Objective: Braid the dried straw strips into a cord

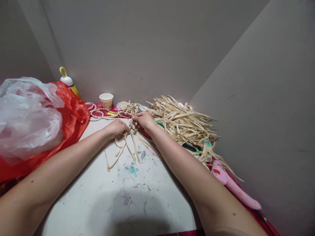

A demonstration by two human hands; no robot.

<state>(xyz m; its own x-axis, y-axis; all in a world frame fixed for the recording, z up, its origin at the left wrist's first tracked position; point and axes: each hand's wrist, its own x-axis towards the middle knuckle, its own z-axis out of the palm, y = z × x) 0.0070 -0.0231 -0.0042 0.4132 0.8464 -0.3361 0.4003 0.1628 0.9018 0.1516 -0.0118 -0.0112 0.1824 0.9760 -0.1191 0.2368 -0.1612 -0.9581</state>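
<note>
My left hand (pixel 118 128) is closed, its fingertips pinching the left side of a small knotted straw braid (pixel 131 125). From the other side my right hand (pixel 144 120) pinches the same braid a little higher up. Loose flat straw strands (pixel 122 149) fan out from it toward me over the white board (pixel 98 196). Behind the hands, more braided straw (pixel 128 107) lies in a coiled heap. A large bundle of dry straw strips (pixel 182 121) is just right of my right hand. My fingers partly hide the braid.
White and red plastic bags (pixel 31 121) fill the left. A paper cup (pixel 106 101), white rings (pixel 97 114) and a yellow-topped bottle (pixel 67 79) stand along the back. On the right lie green-and-black handles (pixel 190 147) and a pink tool (pixel 236 186). Grey walls enclose the back and right.
</note>
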